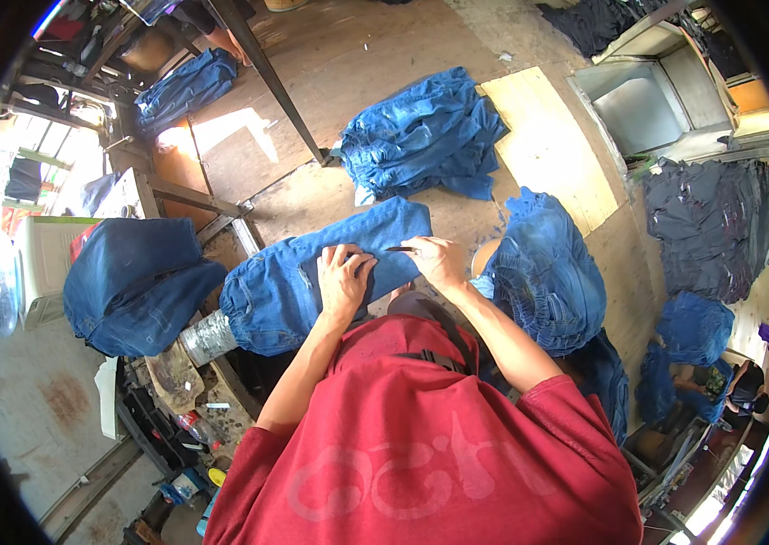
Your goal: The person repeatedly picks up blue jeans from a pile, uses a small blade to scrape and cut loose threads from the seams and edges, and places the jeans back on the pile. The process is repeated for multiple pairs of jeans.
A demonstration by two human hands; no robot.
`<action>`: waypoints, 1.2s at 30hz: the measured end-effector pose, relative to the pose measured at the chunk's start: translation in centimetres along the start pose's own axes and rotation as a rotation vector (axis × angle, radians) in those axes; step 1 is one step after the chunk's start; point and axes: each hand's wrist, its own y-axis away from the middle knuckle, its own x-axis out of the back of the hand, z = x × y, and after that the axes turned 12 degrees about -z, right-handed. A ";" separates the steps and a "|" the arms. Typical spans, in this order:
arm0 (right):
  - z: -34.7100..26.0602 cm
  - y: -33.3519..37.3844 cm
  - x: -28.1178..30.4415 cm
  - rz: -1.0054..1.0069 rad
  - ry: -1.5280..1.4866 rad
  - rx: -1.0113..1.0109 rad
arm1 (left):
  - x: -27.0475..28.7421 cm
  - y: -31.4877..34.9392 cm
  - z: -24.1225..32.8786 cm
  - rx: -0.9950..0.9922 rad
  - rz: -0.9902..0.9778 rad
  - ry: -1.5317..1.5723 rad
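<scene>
Here, step: working the surface of a blue jeans leg (pixel 312 272) stretched over a padded form.
Left hand (pixel 343 280): pressed flat on the denim, fingers curled, holding nothing.
Right hand (pixel 439 261): pinching a thin dark tool (pixel 400 249) against the cloth.
Next move, likely: firm hold, steady strokes.
Nearby: jeans pile (pixel 425 136) beyond.
</scene>
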 end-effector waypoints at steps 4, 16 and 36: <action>1.6 0.2 -0.3 -0.190 0.076 0.000 | -0.9 -0.2 -0.6 -0.038 -0.058 -0.150; 0.9 -0.5 1.6 -0.256 -0.280 -0.314 | 0.4 0.6 2.0 0.086 0.025 -0.074; 0.7 -1.5 0.2 -0.482 -1.108 -0.900 | 1.6 0.1 3.0 0.026 0.030 0.032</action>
